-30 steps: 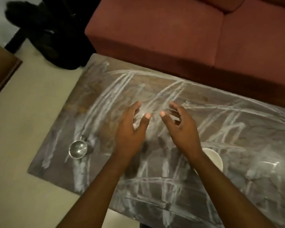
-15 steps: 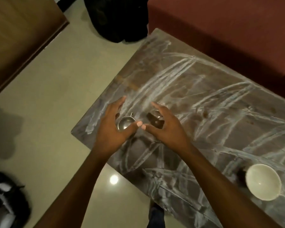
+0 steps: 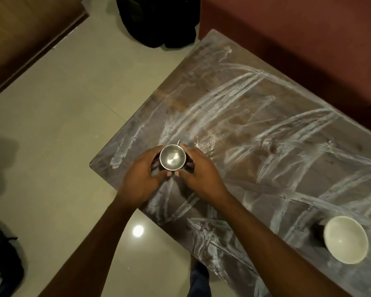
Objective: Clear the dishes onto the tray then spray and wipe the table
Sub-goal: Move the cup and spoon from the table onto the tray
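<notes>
Two hands on one steel cup, at the left corner of the table.

My left hand (image 3: 140, 181) and right hand (image 3: 201, 174) curl round the single steel cup (image 3: 172, 157), one on each side, with the thumbs meeting at its near side. I cannot tell whether the cup rests on the table (image 3: 255, 146) or is lifted. One white bowl (image 3: 345, 239) stands well apart, toward the right end. White smeared streaks cover the tabletop. One red sofa (image 3: 298, 39) lines the far edge.

My one head view looks steeply down, close over the surface (image 3: 266, 146). The floor (image 3: 62, 125) lies at nine o'clock, the sofa (image 3: 298, 39) at one.
</notes>
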